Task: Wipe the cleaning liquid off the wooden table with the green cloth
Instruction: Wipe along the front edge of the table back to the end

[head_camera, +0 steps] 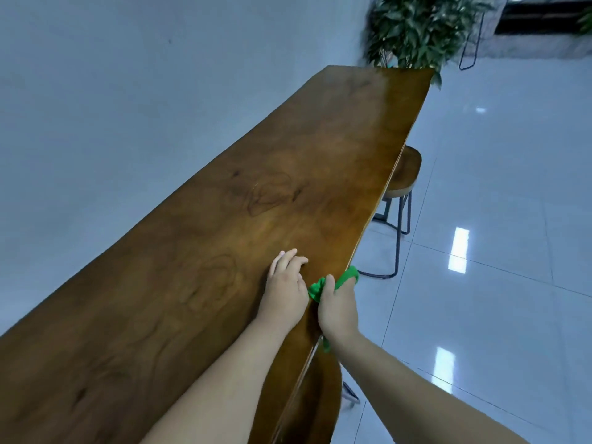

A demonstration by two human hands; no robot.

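A long brown wooden table (272,187) runs from the lower left to the upper right of the head view. My right hand (338,310) is closed around a bunched green cloth (347,277) at the table's right edge, with a bit of cloth also hanging below my wrist. My left hand (285,286) rests flat on the tabletop just left of it, fingers spread, holding nothing. I cannot make out any liquid on the wood.
A round wooden stool (405,174) on black metal legs stands under the table's right edge, and another stool seat (323,398) sits close below my arms. A leafy potted plant (416,27) stands beyond the far end. A wall lies left, glossy tiled floor right.
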